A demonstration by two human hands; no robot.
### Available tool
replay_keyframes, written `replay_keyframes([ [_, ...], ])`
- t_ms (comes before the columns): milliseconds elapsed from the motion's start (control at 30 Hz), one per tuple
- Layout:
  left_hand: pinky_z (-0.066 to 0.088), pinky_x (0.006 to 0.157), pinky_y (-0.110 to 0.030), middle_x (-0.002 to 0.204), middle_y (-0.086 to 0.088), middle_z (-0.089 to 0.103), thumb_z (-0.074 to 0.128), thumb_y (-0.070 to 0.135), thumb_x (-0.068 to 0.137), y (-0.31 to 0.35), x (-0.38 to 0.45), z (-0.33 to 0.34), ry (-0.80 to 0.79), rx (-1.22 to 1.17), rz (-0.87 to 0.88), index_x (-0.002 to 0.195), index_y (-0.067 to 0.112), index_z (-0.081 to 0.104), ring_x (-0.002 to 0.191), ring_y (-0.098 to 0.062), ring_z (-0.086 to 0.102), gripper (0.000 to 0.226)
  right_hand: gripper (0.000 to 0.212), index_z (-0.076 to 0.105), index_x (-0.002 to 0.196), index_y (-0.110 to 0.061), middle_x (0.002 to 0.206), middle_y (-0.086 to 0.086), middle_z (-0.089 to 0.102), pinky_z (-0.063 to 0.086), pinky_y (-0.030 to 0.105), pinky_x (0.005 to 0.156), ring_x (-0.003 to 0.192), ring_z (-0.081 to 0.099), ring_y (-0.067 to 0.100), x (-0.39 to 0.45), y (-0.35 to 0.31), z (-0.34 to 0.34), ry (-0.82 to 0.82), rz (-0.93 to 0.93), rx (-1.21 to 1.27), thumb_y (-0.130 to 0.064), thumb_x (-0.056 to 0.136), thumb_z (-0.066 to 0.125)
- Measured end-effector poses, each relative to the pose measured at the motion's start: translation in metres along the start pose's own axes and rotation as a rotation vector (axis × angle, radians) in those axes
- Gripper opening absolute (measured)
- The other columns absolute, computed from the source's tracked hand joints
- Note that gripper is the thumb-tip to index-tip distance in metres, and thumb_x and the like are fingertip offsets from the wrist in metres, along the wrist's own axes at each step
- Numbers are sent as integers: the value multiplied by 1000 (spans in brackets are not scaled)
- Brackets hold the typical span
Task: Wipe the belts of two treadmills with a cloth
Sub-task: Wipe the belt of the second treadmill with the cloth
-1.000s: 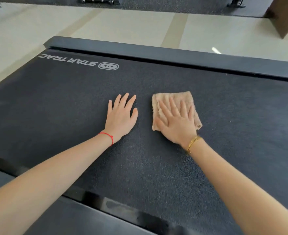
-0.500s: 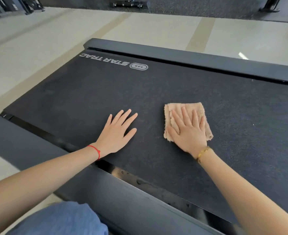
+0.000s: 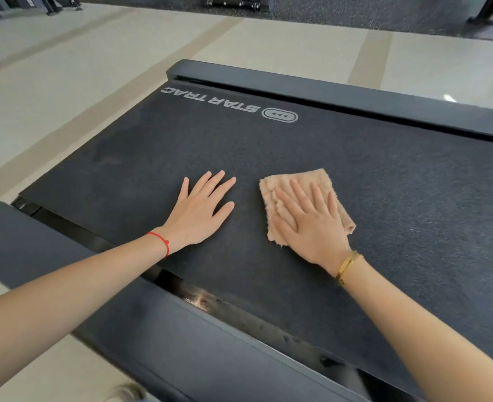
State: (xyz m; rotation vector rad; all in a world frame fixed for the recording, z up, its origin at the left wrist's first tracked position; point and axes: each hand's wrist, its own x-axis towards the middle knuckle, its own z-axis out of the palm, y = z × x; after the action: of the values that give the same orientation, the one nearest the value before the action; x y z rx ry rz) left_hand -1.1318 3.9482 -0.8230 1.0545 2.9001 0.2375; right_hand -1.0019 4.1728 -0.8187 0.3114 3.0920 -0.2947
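A black treadmill belt (image 3: 384,175) with a white STAR TRAC logo (image 3: 210,101) fills the middle of the head view. A folded beige cloth (image 3: 300,181) lies flat on it. My right hand (image 3: 312,224) presses down on the cloth with fingers spread, covering its near half. My left hand (image 3: 201,210) rests flat on the bare belt just left of the cloth, palm down and fingers apart, holding nothing. A red string circles the left wrist and a gold bracelet the right.
The near side rail (image 3: 181,343) of the treadmill runs under my forearms, and the far side rail (image 3: 326,94) runs along the belt's other edge. Beige tiled floor (image 3: 65,82) surrounds the machine. Dark equipment bases (image 3: 233,2) stand on a black mat at the top.
The view has shifted left and back, so the belt's end and the near rail now show. Both hands stay flat; the right hand has slid toward me with the cloth under it.
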Motion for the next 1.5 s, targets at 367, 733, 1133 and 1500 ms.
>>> replay_keyframes([
  [367, -2, 122, -54, 166, 9, 4, 20, 49, 103, -53, 19, -1, 25, -25, 62, 157, 37, 7, 153, -16, -4, 57, 62, -8, 153, -46, 162, -13, -17, -18, 54, 116, 149, -18, 32, 27, -59, 9, 22, 181, 10, -63, 97, 13],
  [733, 2, 121, -59, 166, 3, 7, 16, 51, 100, -55, 15, 2, 61, -30, 90, 158, 33, 9, 153, -22, 1, 61, 65, -11, 149, -52, 160, -19, -20, -17, 46, 119, 149, -22, 21, -92, -61, -2, 15, 470, 26, -68, 90, 11],
  [1133, 2, 120, -59, 166, 0, 9, 23, 47, 102, -60, 12, -4, 39, -50, 136, 158, 29, 12, 153, -24, 2, 60, 64, -5, 154, -45, 163, -15, -14, -15, 52, 118, 148, -25, 28, -69, -176, 21, -30, 225, -2, -62, 98, 22],
  [1500, 0, 120, -60, 166, 2, 5, 20, 47, 103, -100, 9, -9, 43, -49, 26, 158, 32, 9, 153, -22, -2, 58, 61, -5, 153, -46, 163, -13, -16, -16, 53, 118, 149, -19, 30, 9, -128, 12, 2, 406, 47, -62, 99, 17],
])
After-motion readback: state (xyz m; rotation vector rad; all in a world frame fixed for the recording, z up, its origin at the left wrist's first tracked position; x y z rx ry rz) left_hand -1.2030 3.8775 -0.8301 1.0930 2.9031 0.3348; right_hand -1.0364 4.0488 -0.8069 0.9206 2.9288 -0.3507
